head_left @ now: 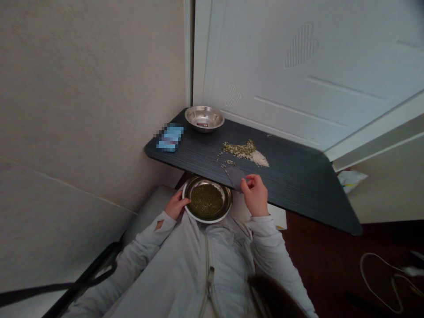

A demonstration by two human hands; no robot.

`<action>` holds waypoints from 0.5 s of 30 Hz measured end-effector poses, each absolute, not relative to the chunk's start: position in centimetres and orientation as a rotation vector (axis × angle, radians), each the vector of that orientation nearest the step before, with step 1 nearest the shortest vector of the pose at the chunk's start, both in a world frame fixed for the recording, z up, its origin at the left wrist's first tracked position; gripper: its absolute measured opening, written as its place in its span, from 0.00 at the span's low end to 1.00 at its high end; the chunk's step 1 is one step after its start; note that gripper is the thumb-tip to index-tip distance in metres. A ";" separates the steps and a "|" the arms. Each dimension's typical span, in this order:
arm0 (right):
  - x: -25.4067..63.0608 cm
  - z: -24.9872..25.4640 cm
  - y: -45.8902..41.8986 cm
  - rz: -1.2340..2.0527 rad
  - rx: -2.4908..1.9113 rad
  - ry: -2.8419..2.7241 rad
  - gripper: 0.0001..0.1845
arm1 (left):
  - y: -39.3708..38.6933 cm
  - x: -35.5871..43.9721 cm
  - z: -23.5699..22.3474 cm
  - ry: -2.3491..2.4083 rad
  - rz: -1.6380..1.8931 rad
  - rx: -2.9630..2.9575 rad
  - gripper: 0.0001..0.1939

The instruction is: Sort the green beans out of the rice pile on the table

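Observation:
My left hand (176, 205) is closed on the left rim of a steel bowl (227, 204) in my lap, thumb over the edge. Small green beans (207, 202) that look like mung beans lie in it, with a few pale grains among them. At the table's front edge, the fingers of my right hand (255, 194) pinch a thin, flat grey card (234, 177) against the tabletop. Just beyond the card are a few scattered grains (230, 162). Farther back is a mixed pile of green beans (243, 150) and white grains like rice (260, 158).
A second steel bowl (204, 118) stands at the back left of the dark table (298, 181). Left of it lies a blurred blue item (170, 138). A wall (99, 110) and a white door (265, 66) border the table. A white cable (364, 269) lies on the floor.

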State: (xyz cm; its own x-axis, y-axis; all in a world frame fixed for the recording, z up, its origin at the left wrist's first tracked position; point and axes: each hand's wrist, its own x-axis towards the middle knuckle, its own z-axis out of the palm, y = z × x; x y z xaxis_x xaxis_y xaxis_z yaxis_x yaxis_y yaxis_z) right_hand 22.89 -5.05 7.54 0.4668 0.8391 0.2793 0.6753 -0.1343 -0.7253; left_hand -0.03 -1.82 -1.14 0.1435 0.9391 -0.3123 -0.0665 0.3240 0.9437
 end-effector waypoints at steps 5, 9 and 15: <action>24.3 7.6 -5.0 0.195 -1.931 -1.219 0.11 | -1.7 -0.1 -1.3 1.165 0.909 0.985 0.20; 25.8 7.5 -5.0 0.175 -1.953 -1.195 0.11 | -1.7 -0.2 -1.4 1.167 0.901 0.992 0.19; 28.3 7.4 -4.6 0.161 -1.991 -1.166 0.12 | -1.7 -0.2 -1.5 1.159 0.913 0.977 0.20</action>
